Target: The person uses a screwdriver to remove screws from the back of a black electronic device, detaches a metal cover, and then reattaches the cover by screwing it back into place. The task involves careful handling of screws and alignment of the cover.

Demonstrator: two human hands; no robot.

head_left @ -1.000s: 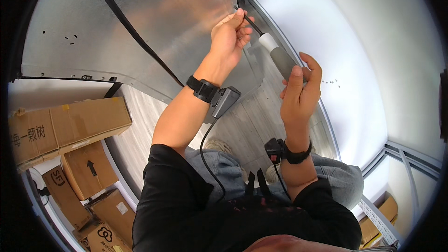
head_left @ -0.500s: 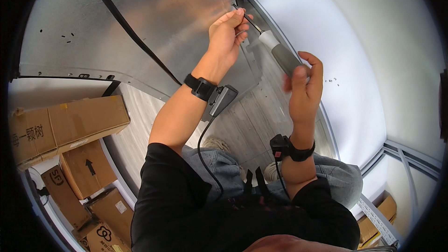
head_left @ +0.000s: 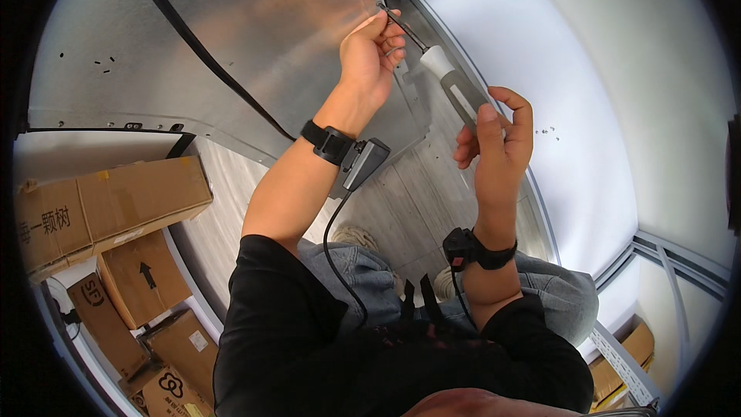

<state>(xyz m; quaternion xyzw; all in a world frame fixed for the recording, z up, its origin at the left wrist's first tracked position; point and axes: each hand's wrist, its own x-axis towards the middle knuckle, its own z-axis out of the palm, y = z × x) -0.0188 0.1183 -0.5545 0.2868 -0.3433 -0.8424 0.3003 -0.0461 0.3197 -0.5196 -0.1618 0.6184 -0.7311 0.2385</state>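
Note:
A screwdriver with a grey and white handle slants from my right hand up to the edge of a large metal panel. The fingertips and thumb of my right hand are closed around the butt end of its handle. Near the tip, my left hand pinches the thin shaft between thumb and forefinger, close against the panel's right edge. Whatever the tip meets is too small to make out. Both wrists wear black straps with small devices; a cable runs from each.
A black cable hangs across the panel. Cardboard boxes are stacked at the left. A white curved wall panel with a metal frame stands at the right. My feet are on the wood-patterned floor below.
My right fingers have shifted on the handle, and the screwdriver has turned, showing a pale strip on its grip. Panel, left hand and screwdriver sit slightly further left in view.

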